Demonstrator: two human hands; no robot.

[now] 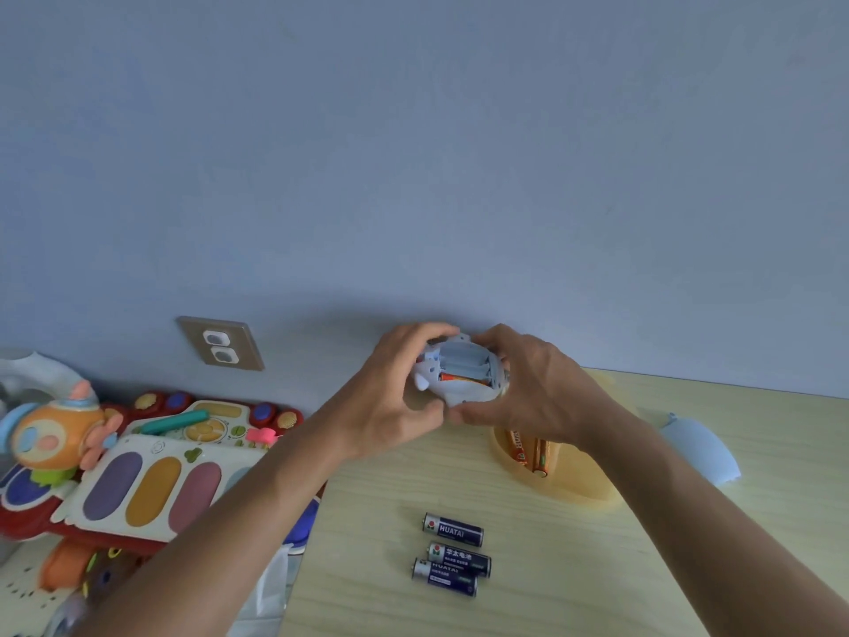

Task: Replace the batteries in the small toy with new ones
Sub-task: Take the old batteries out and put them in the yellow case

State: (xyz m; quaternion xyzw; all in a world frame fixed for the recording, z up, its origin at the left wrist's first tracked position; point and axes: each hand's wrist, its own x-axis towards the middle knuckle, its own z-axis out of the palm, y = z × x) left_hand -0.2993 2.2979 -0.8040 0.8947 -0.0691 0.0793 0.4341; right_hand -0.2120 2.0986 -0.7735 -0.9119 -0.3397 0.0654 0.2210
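I hold a small white toy [459, 377] up above the table, its open battery bay facing me. One orange battery [461, 378] lies in the bay's lowest slot; the slots above it look bare. My left hand [404, 397] grips the toy's left side and my right hand [528, 393] grips its right side. Two orange batteries [528, 450] rest in a yellow dish [579, 485] under my right wrist. Three dark blue batteries [452, 554] lie loose on the table in front of me. The pale blue battery cover [700, 448] sits on the table at the right.
A large colourful toy keyboard [151, 475] with an orange figure [55, 434] fills the left side, beside the wooden table [597, 567]. A wall socket [220, 344] is on the blue wall behind. A white plastic bag [271, 590] hangs at the table's left edge.
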